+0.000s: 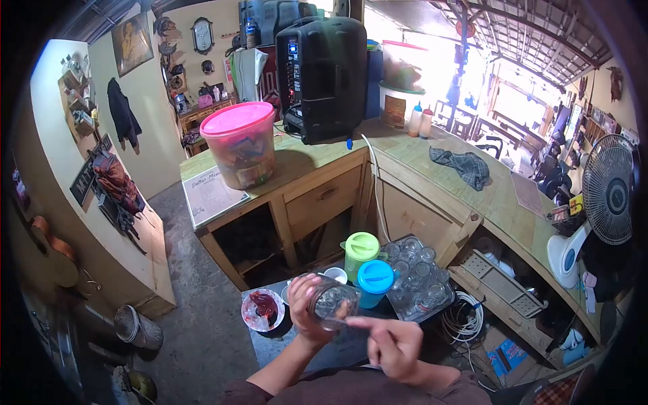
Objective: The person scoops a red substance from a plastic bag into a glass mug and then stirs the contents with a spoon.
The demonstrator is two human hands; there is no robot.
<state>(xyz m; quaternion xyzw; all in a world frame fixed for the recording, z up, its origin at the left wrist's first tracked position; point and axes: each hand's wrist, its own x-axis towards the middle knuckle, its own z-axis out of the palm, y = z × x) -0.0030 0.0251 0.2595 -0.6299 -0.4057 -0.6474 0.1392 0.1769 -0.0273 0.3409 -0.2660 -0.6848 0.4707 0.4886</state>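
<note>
My left hand (pixel 308 312) is wrapped round a clear drinking glass (pixel 335 302), held tilted over the low table (pixel 297 358). Against the lower edge of the glass, my right hand (pixel 395 345) stretches out its index finger, with the other fingers loosely curled and nothing in them. Just beyond the glass stand a blue-lidded pitcher (pixel 375 278) and a green-lidded pitcher (pixel 361 250). A white cup (pixel 335 274) is partly hidden behind my left hand. To the left sits a white tub (pixel 264 310) with dark red contents.
Several clear glasses crowd a metal tray (pixel 422 312) on the right, near a coiled white hose (pixel 466 317). Ahead, a wooden counter (pixel 324 162) bears a pink-lidded bucket (pixel 241 145), a black speaker (pixel 322 81) and a dark cloth (pixel 462 165). A fan (pixel 609 192) stands far right.
</note>
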